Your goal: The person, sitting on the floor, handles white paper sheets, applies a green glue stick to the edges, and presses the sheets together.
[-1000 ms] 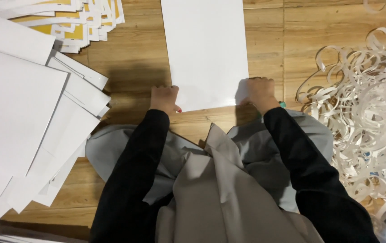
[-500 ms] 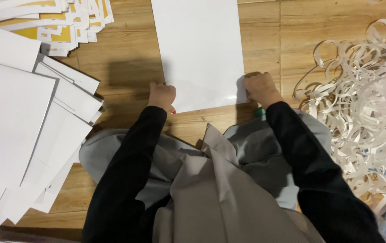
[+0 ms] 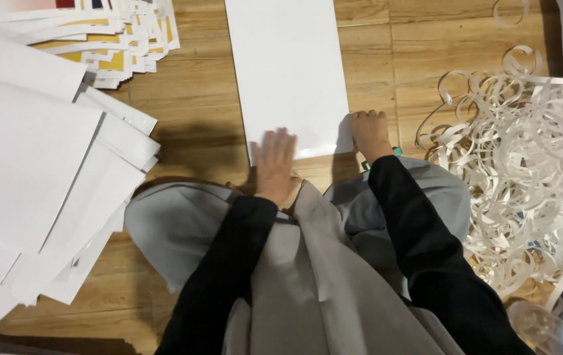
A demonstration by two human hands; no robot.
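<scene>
Your left hand point(image 3: 273, 164) lies flat, fingers spread, on the near edge of the large white rectangular paper sheet point(image 3: 288, 72) on the wooden floor point(image 3: 202, 112). Your right hand point(image 3: 369, 133), fingers curled together, presses its near right corner. Stacked white sheets point(image 3: 32, 171) lie left; curled white paper strips point(image 3: 524, 171) right.

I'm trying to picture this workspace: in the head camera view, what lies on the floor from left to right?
Stack of white sheets → left hand → right hand → heap of curled white paper strips.
</scene>
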